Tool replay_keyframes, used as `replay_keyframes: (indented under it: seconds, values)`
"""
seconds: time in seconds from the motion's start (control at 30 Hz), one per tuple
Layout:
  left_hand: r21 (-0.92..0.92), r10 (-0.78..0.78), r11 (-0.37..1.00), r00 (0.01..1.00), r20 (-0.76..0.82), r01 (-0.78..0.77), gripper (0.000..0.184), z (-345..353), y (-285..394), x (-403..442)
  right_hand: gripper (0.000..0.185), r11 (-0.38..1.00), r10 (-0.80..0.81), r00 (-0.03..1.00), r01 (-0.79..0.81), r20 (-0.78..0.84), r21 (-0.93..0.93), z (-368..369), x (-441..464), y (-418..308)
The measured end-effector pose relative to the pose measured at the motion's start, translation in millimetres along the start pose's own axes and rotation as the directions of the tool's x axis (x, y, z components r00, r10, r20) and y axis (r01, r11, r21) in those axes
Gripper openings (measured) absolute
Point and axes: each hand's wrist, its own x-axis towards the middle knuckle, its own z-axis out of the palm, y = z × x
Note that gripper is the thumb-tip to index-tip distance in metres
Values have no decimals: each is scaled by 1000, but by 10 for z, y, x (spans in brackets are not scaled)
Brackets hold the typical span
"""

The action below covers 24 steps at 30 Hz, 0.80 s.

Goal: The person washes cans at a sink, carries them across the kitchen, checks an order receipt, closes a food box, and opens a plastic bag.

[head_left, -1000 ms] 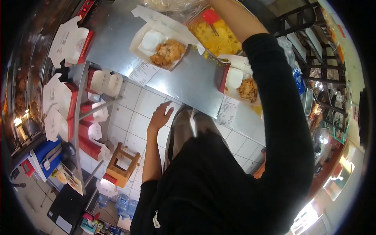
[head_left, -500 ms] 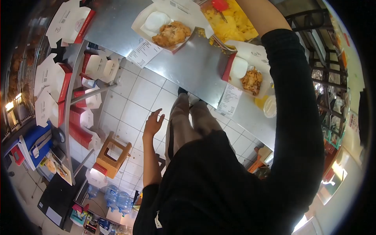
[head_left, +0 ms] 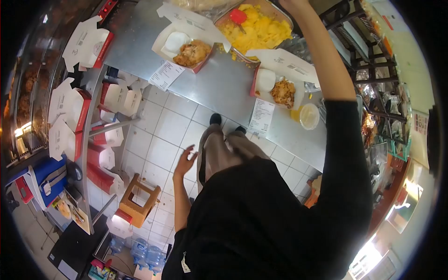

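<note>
My left hand [head_left: 186, 161] hangs beside my leg over the tiled floor, holding nothing, fingers apart. Reaching past the counter's far side, my right hand [head_left: 295, 5] is cut by the top edge of the view; its fingers are hidden. Nearest to it is a metal tray [head_left: 291, 29] of yellow chips [head_left: 255, 32], with a red-handled utensil [head_left: 238, 17] lying in them. Two open meal boxes stand on the counter, each holding a wrapped white portion and fried chicken: one left [head_left: 193, 53], one right [head_left: 283, 92]. Printed receipts [head_left: 262, 115] lie at their front edges.
A round clear-lidded cup [head_left: 309, 116] sits right of the nearer box on the steel counter [head_left: 219, 88]. Several open boxes [head_left: 70, 109] fill the left shelves. A brown stool [head_left: 139, 200] stands on the floor; a dark rack [head_left: 368, 56] rises at right.
The view has shifted, bringing more of the counter's far side in. My right hand, out of frame before, now shows at the top edge. My left hand still hangs by my leg.
</note>
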Motion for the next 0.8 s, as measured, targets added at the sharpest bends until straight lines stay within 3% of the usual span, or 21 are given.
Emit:
replay_keyframes:
  seconds: [0.1, 0.23, 0.3, 0.37, 0.43, 0.5, 0.57, 0.6, 0.67, 0.7, 0.77, 0.8]
  values:
    - [-245, -87, 956, 956, 281, 159, 45, 234, 111, -28, 17, 997, -74, 994, 76, 76, -15, -694, -454, 104]
    - [-337, -57, 924, 936, 347, 181, 45, 266, 524, 99, 10, 993, 14, 1000, -11, -22, 121, -1052, -973, 395]
    - [-439, -159, 858, 950, 268, 267, 45, 214, 882, 294, 8, 982, 107, 973, -72, -204, 174, -1148, -1183, 616]
    - [-289, -1, 957, 996, 89, 27, 43, 325, 1016, 635, 8, 976, 121, 956, -66, -266, 207, -1192, -1428, 707]
    - [-238, 49, 971, 981, 186, -3, 41, 338, 1349, 822, 8, 970, 131, 938, -54, -322, 237, -1244, -1701, 710]
    - [-194, 94, 980, 956, 279, -40, 39, 331, 1685, 916, 9, 987, 99, 898, -33, -428, 160, -1309, -2026, 655]
    - [152, 148, 966, 928, 343, -210, 26, 335, 1940, 967, 10, 998, 65, 898, -62, -435, 22, -1415, -2365, 647]
    - [153, 148, 965, 926, 347, -212, 26, 337, 2054, 971, 10, 998, 65, 896, -63, -439, 21, -1492, -2519, 697]
    - [97, 282, 946, 932, 226, -310, 25, 348, 2246, 978, 23, 960, 56, 948, -137, -313, -245, -1644, -2805, 814]
    - [100, 281, 945, 932, 229, -310, 25, 368, 2329, 1015, 23, 960, 58, 947, -139, -317, -242, -1691, -2924, 818]
    - [29, 487, 873, 873, -16, -487, 21, 402, 2504, 1149, 43, 743, -40, 974, -119, -221, -659, -1742, -3129, 824]
    - [43, 438, 899, 898, -48, -436, 24, 412, 2593, 1227, 43, 744, -44, 973, -119, -226, -657, -1712, -3218, 871]
